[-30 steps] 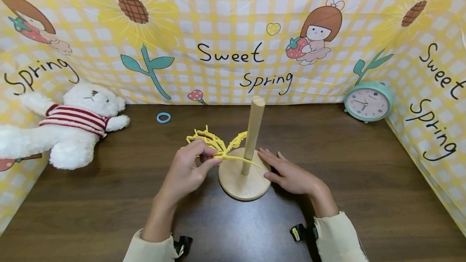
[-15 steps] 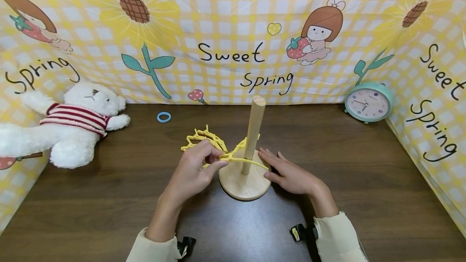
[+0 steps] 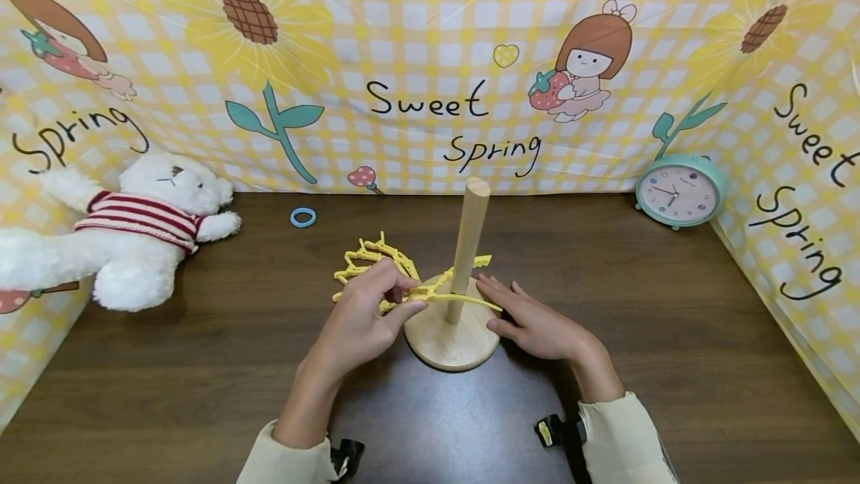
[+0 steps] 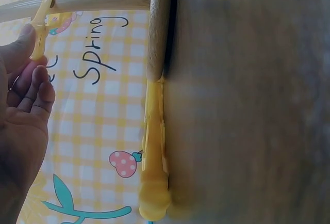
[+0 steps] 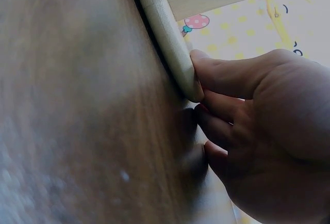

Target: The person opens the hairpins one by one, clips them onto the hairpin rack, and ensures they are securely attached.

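Observation:
A round wooden base (image 3: 443,349) carries an upright wooden peg (image 3: 470,230). From the left, my left hand (image 3: 363,312) pinches a yellow forked plastic piece (image 3: 430,295) between thumb and fingers, as the left wrist view also shows. Its slender arms spread rightward and overlap the peg's lower part in the head view. More yellow notched plastic pieces (image 3: 372,251) lie behind my left hand, partly hidden by it. My right hand (image 3: 540,323) rests with fairly straight fingers against the right side of the base, thumb at its edge in the right wrist view.
A white teddy bear (image 3: 144,226) in a striped shirt lies at the left. A blue ring (image 3: 303,216) sits on the brown table (image 3: 201,387) near the back. A green alarm clock (image 3: 678,191) stands at the back right, before a yellow checked cloth (image 3: 416,36).
My left hand has shifted a little to the right, carrying the yellow forked piece farther across the peg. The right hand and the base stay put.

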Demonstrator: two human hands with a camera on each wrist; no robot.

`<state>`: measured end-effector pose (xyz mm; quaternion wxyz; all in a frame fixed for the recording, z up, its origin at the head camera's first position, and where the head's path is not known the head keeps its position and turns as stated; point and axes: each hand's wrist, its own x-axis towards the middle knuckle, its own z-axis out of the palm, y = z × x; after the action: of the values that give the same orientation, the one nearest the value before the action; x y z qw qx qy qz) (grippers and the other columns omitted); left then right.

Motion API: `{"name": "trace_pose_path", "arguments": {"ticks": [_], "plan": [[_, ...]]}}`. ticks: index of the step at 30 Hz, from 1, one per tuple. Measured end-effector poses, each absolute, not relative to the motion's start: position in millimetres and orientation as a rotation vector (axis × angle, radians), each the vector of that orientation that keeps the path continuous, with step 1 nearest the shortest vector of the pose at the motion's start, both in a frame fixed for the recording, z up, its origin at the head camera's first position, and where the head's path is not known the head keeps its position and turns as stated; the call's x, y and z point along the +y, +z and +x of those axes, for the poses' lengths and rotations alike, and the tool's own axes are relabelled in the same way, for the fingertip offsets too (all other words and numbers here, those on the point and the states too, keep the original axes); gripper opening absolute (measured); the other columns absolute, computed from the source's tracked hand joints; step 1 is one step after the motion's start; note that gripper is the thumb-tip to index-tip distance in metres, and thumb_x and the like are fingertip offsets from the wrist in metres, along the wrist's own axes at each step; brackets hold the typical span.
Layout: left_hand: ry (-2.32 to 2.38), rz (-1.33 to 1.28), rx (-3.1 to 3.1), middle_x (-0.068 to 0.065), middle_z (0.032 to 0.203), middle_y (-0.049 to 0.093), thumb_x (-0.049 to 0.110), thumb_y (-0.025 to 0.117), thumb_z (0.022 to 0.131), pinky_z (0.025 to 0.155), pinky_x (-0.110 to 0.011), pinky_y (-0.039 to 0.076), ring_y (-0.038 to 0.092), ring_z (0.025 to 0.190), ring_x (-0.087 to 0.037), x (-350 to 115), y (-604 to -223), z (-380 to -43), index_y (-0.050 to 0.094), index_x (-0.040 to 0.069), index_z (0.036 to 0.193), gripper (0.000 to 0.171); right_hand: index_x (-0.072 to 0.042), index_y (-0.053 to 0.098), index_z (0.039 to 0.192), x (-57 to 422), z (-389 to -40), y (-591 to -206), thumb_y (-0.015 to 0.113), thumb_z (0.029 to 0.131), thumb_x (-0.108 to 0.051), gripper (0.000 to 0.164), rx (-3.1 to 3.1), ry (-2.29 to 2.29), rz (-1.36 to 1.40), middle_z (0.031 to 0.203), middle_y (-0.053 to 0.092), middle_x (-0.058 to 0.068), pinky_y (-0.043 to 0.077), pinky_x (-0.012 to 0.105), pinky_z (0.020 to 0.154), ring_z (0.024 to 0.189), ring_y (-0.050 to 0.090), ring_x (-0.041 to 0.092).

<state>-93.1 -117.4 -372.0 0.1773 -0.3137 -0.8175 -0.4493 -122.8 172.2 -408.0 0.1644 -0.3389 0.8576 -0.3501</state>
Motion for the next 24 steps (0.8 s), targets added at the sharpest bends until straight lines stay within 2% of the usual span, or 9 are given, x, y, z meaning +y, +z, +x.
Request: {"name": "trace_pose_path", "arguments": {"ticks": [11, 24], "plan": [[-1.281, -0.885, -2.355, -0.004, 0.084, 0.057, 0.001, 0.085, 0.081, 0.065, -0.037, 0.052, 0.055, 0.076, -0.016, -118.5, -371.3, -92.6, 0.069, 0.003, 0.097, 0.022, 0.0, 0.028, 0.158, 171.4, -122.0, -406.8, 0.056, 0.105, -0.014, 0.062, 2.437, -0.984, -0.918, 0.164, 0.024, 0.02, 0.004, 0.055, 0.122, 0.152, 0.019, 0.032], [-1.297, -0.914, -2.344, -0.002, 0.083, 0.059, 0.008, 0.087, 0.079, 0.067, -0.036, 0.052, 0.056, 0.076, -0.015, -125.4, -374.2, -95.3, 0.07, 0.009, 0.098, 0.026, 0.0, 0.028, 0.158, 171.1, -123.0, -408.2, 0.058, 0.104, -0.009, 0.063, 2.457, -0.965, -0.949, 0.163, 0.026, 0.02, 0.005, 0.057, 0.121, 0.152, 0.018, 0.034]]}}
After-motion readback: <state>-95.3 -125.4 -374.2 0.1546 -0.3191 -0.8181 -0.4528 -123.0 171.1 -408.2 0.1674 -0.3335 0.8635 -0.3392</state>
